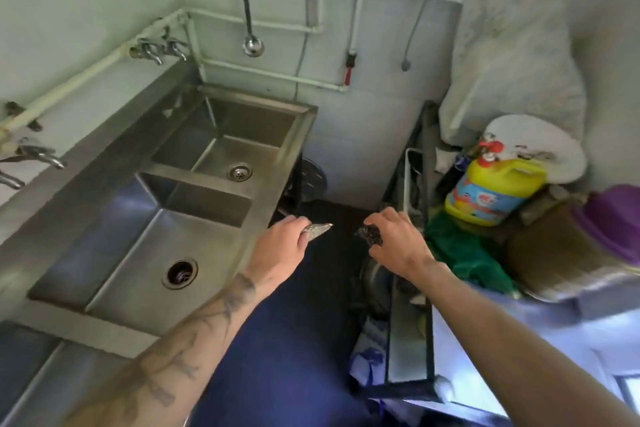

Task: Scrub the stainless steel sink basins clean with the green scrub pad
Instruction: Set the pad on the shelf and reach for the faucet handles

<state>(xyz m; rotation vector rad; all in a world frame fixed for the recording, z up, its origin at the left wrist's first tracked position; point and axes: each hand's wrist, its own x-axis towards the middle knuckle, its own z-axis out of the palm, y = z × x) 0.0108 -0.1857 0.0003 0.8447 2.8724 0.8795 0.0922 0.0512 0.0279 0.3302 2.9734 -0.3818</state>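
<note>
A stainless steel double sink (263, 198) runs along the left wall. The near basin (138, 246) has an open drain hole; the far basin (221, 135) has a strainer in its drain. My left hand (282, 243) is past the sink's front rim and grips a small silvery-grey piece (317, 229) that pokes out to the right. My right hand (398, 246) is over the dark floor and pinches a small dark clump (370, 235). Something green (464, 253), cloth or pad, lies on the cluttered rack at the right.
Taps (162, 48) stick out from the wall pipes above the sink. A ladle (252, 42) hangs on the back wall. On the right stand a yellow detergent jug (491, 187), a purple lid (609, 218) and a black metal rack (408, 322).
</note>
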